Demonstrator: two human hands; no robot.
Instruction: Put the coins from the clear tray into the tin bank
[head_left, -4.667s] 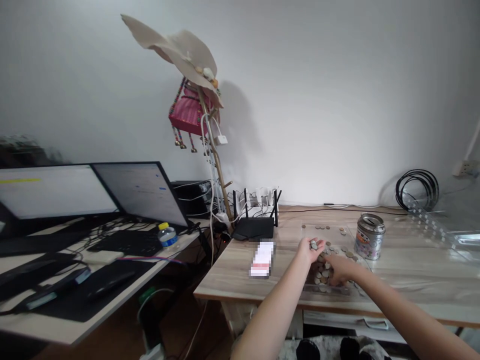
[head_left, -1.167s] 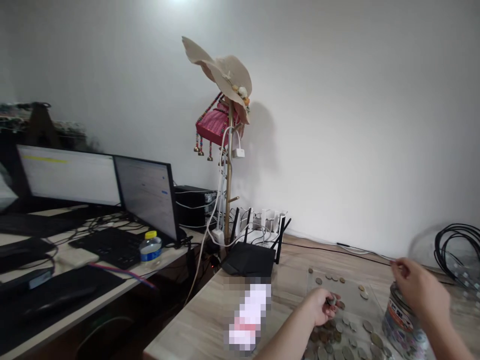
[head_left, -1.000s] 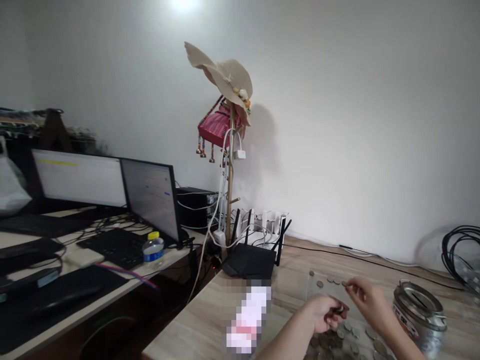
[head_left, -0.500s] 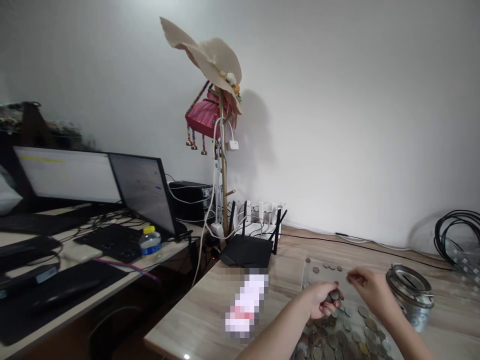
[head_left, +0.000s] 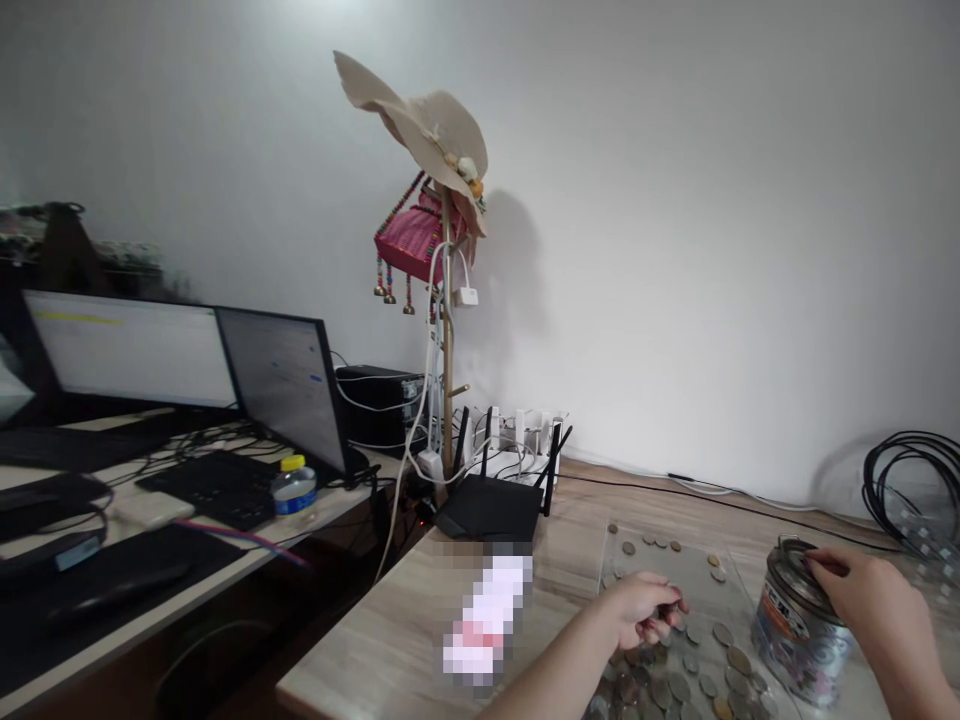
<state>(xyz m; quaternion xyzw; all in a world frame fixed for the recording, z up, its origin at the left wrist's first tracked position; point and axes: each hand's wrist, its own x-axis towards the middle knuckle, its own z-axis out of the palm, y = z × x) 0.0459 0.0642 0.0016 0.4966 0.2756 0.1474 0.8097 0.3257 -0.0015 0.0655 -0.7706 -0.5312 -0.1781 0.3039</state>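
My left hand [head_left: 640,606] hovers palm up over a spread of loose coins [head_left: 679,672] on a clear sheet, its fingers curled around a small stack of coins. My right hand [head_left: 864,590] is at the top of a round metal coin tin [head_left: 796,640] at the right, fingers pinched at the lid; what they pinch is too small to see. The tin stands upright on the light wooden table [head_left: 390,640].
A black router [head_left: 491,505] with antennas and a power strip sit at the table's back left. A stand carries a straw hat [head_left: 420,125] and pink bag. Two monitors [head_left: 187,360], a keyboard and a water bottle [head_left: 291,487] fill the left desk. Coiled black cable [head_left: 904,475] lies far right.
My right hand has moved from the coins near my left hand over to the top of the tin. My left hand stays cupped over the coins.
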